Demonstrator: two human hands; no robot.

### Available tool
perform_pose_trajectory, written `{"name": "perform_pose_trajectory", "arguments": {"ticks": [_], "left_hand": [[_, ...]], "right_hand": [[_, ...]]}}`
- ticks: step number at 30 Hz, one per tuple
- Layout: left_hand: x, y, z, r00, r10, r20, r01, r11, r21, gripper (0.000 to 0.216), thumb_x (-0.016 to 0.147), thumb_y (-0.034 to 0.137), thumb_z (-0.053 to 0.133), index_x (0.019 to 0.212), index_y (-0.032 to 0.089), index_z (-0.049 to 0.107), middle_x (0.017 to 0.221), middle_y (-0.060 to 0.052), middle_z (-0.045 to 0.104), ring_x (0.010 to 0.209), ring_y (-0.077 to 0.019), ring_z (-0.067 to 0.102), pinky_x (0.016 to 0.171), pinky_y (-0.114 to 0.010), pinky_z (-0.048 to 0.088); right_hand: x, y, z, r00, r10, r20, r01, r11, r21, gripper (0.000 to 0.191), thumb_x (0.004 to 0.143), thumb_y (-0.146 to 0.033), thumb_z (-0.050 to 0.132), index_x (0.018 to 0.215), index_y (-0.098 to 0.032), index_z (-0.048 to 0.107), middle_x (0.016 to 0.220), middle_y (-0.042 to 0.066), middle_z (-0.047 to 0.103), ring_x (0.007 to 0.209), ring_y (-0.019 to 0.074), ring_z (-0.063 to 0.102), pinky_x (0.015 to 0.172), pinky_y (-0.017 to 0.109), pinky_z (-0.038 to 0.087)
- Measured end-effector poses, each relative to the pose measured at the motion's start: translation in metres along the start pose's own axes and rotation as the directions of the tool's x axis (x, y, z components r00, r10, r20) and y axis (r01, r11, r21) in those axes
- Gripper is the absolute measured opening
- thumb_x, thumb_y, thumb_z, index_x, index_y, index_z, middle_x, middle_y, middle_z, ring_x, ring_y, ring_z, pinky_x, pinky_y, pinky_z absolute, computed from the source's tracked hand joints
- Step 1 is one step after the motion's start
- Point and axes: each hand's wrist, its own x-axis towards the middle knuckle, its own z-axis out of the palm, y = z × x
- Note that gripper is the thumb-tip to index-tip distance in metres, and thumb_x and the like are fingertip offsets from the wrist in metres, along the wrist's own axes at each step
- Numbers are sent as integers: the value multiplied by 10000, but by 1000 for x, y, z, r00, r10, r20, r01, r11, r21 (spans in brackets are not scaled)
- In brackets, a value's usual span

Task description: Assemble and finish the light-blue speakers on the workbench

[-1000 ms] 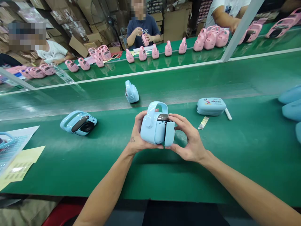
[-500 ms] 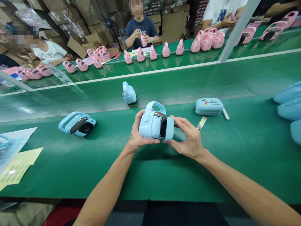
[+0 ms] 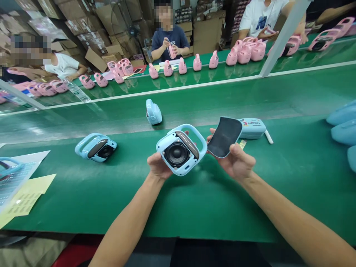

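My left hand [image 3: 159, 165] grips a light-blue portable speaker [image 3: 191, 163] from its lower left side. The round black driver and a dark glossy strip face me, and its loop handle slants up to the right. My right hand [image 3: 236, 163] holds the speaker's front cover [image 3: 226, 136], its dark inner side towards me, thumb on the lower right edge. Cover and speaker are apart, though close at the handle. Behind the cover a blue Mickey case [image 3: 253, 128] lies partly hidden, with a white stick [image 3: 269, 137] beside it.
Another blue speaker [image 3: 96, 147], its driver bare, lies left; one more [image 3: 153, 112] stands farther back. Yellow sheets [image 3: 27, 200] lie at the left edge, blue shapes [image 3: 343, 128] at the right. Beyond a white rail [image 3: 178, 88], people sit behind a row of pink speakers [image 3: 197, 63].
The cover has come away from the speaker's front and moved right in my right hand. My left hand has turned the speaker so its driver faces me.
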Motion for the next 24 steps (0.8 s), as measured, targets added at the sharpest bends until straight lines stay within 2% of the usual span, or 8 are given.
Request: {"name": "perform_pose_trajectory", "arguments": {"ticks": [3,6,10,17,24], "left_hand": [[-2,0,9,1000,-7,-23,6,999,-43,1017,629,791,765,1472,244,611,1539,-157,640,1498,-529,489,1207,-721,416],[-2,-2,11,999,-25,-39,22,998,-65,1025,618,800,775,1465,245,617,1539,-157,640,1496,-529,489,1200,-724,418],[-2,-2,12,999,-40,-31,38,998,-50,1008,659,837,730,1475,260,601,1518,-148,656,1485,-523,501,1186,-739,416],[-1,-1,14,1000,-18,-25,18,1000,-7,983,683,870,687,1458,271,602,1469,-144,685,1482,-508,502,1176,-741,415],[-1,-1,14,999,-33,-41,31,999,-44,962,667,833,713,1436,263,622,1485,-145,676,1474,-513,512,1174,-731,418]], "right_hand": [[0,-5,5,996,50,80,-53,998,41,722,817,-663,691,1391,-225,691,1225,150,790,1190,402,736,1050,646,580],[-2,-10,15,985,105,137,-107,994,11,795,750,-711,716,1367,-209,707,1233,164,792,1228,437,716,1062,669,561],[-3,-14,21,981,135,138,-136,991,-4,835,715,-727,724,1368,-207,709,1224,162,798,1230,445,714,1043,664,571],[-2,-13,17,979,133,152,-131,991,-19,877,733,-739,710,1428,-207,669,1262,164,785,1221,439,721,1021,663,584],[-2,-13,16,981,119,155,-121,993,6,852,730,-688,733,1425,-199,670,1228,158,797,1195,437,735,1021,663,585]]}}
